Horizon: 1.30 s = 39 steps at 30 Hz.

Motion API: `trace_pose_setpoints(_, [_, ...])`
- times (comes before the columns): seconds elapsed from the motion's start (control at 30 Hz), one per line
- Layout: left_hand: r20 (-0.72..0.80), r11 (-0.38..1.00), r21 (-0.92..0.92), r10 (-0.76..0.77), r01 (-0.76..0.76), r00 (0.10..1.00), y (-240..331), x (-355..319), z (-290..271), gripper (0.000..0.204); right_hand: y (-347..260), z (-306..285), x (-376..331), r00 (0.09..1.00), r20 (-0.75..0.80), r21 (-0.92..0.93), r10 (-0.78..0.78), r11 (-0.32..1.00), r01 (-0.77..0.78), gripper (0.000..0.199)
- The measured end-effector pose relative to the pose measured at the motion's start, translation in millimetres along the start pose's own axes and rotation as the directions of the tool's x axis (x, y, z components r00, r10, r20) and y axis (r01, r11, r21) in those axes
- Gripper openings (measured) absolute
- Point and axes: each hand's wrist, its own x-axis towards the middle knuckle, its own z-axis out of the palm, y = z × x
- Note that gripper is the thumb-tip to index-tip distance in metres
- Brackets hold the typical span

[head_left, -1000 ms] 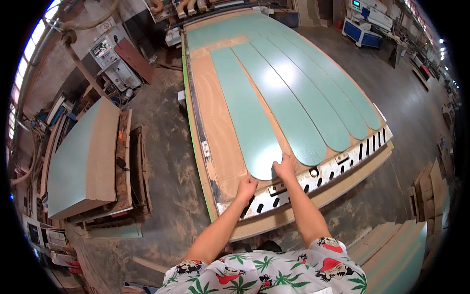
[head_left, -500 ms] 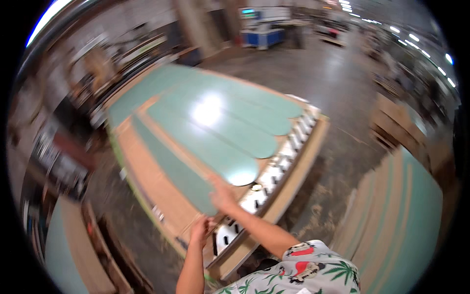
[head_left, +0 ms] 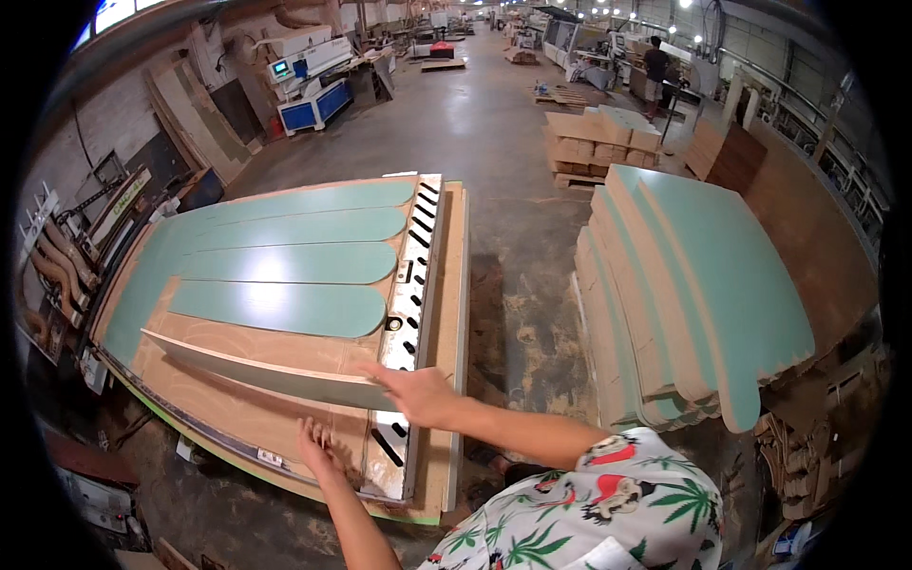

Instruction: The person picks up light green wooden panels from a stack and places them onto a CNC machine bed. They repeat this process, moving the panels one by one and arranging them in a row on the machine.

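Note:
A long pale-green board strip (head_left: 271,377) stands on its long edge on the brown wooden bed (head_left: 228,415) of the table. My right hand (head_left: 423,392) is closed on the strip's near right end. Below the strip, my left hand (head_left: 321,448) is open, its fingers apart and no object in it. Beyond the strip lie several flat green round-ended panels (head_left: 285,305), side by side. A white slotted metal strip (head_left: 412,302) runs along the bed's right edge, past the panels' rounded ends.
To the right stands a tall stack of green-faced boards (head_left: 731,256), with another board stack (head_left: 603,142) behind it. A blue and white machine (head_left: 318,100) stands by the left wall. Far off at the right a person (head_left: 655,66) stands beside machinery. Concrete floor (head_left: 518,285) separates table and stacks.
The strip lay flat beside the panels and now stands on edge in my right hand. My left hand has come away from its near end. The view has swung to the right.

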Motion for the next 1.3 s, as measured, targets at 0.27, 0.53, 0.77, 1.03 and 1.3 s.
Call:
trace_pose_setpoints(0.27, [0.015,0.951,-0.221,-0.220,0.218,0.975,20.9,22.1,12.6,0.056,-24.4,-130.0,-213.8,0.974,-0.224,-0.096,0.037,0.994,-0.060,0.070])
trace_pose_setpoints(0.53, [0.379,0.952,0.142,-0.305,0.271,0.874,-36.9,-169.4,165.4,0.069,-41.0,-196.3,-436.1,0.882,-0.430,-0.151,0.193,0.948,-0.281,0.065])
trace_pose_setpoints(0.77, [0.586,0.807,0.488,-0.585,0.332,0.561,-178.5,-401.3,300.1,0.069,-9.2,-230.1,-630.5,0.497,-0.766,0.332,0.407,0.913,-0.237,0.036])
trace_pose_setpoints(1.03, [0.594,0.711,0.640,-0.698,0.292,0.399,-241.6,-541.1,350.5,0.072,107.5,-162.8,-765.5,-0.275,-0.712,0.661,0.646,0.749,0.046,0.024])
trace_pose_setpoints(1.3, [0.643,0.710,0.587,-0.701,0.389,0.309,-280.7,-508.1,436.1,0.077,121.2,-103.4,-842.7,-0.850,-0.519,0.734,0.091,0.557,-0.388,0.043])
